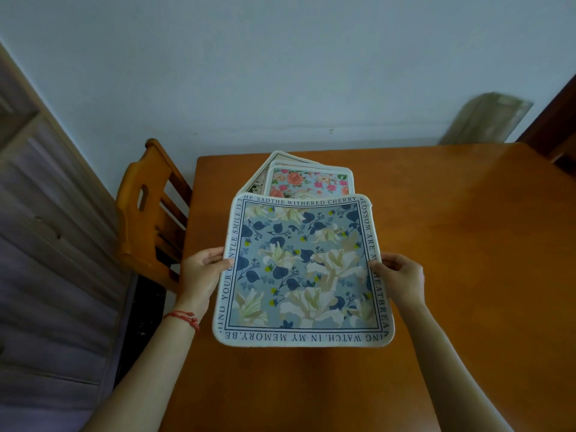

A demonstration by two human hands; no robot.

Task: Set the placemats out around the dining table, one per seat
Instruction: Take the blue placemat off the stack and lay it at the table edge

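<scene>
A square blue placemat [302, 269] with white lilies and a lettered border hangs above the wooden dining table [452, 244]. My left hand [204, 272] pinches its left edge, thumb on top. Its right edge is pinched by my right hand [400, 277] the same way. Behind it, near the table's far left, lies a small stack of placemats [307, 179]; the top one shows pink and orange roses, and a cream-edged one pokes out beneath it.
A wooden chair [149, 213] stands at the table's left side. A light wall runs behind the table, with a panelled door [46, 244] at the left. A pale object [489, 118] leans on the wall at the far right; dark furniture [554, 126] sits beside it.
</scene>
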